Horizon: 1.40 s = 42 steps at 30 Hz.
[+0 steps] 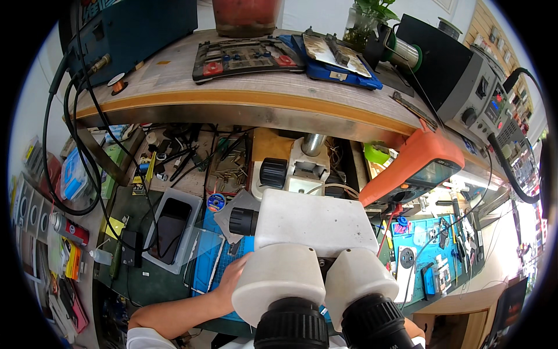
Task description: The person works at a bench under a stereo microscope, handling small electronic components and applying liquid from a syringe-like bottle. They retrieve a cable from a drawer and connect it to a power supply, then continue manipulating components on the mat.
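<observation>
A white binocular microscope [314, 224] with black eyepieces fills the near middle. My left hand [233, 278] reaches in over a blue work mat [208, 256], and its fingers are hidden behind the microscope. What that hand holds, if anything, does not show. Only a bit of my right forearm appears beside the right eyepiece, with the hand itself out of sight behind the microscope. Left of the mat, a dark phone [174, 224] lies in a translucent plastic tray [193, 232]. A small round blue-labelled spool [216, 202] stands by the microscope's focus knob [243, 221].
Overhead, a shelf [168, 87] carries repair fixtures [247, 58], a solder spool [407, 55] and a grey soldering station [479, 99]. An orange multimeter [415, 166] leans below it. Black cables [75, 145] hang at left. Phone parts [406, 264] and tools lie at right.
</observation>
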Tool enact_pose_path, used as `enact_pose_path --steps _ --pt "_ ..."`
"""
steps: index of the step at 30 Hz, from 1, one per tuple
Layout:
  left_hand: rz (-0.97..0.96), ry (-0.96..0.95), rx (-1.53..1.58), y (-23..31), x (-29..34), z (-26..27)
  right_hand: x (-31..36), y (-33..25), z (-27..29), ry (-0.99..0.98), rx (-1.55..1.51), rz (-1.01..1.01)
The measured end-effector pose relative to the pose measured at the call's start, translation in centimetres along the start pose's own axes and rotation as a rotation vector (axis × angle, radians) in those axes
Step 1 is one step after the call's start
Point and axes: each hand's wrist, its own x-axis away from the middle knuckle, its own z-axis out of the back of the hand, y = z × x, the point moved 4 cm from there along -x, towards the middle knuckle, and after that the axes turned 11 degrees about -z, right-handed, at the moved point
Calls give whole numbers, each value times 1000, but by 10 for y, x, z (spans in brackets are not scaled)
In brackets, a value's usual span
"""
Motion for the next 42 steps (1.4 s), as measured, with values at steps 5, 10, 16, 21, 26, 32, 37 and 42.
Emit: enact_pose_path --steps 5,10,16,21,26,32,37,42 --pt "8 24 17 -4 4 -5 3 4 -1 -8 -3 14" --pt "39 77 153 -12 8 -11 7 7 0 -21 -7 24" --pt "-59 103 150 -9 7 -6 6 3 -2 -10 -5 22" --pt "-10 15 39 -10 6 -9 5 2 -2 -6 -2 20" --pt "42 25 95 -14 10 -13 5 3 -2 -3 -2 20" --pt "45 27 99 -7 8 -9 6 1 -3 -2 2 21" --pt "64 41 119 -8 9 -9 6 1 -3 0 4 23" --pt "33 33 92 -9 9 -10 6 1 -3 5 7 23"
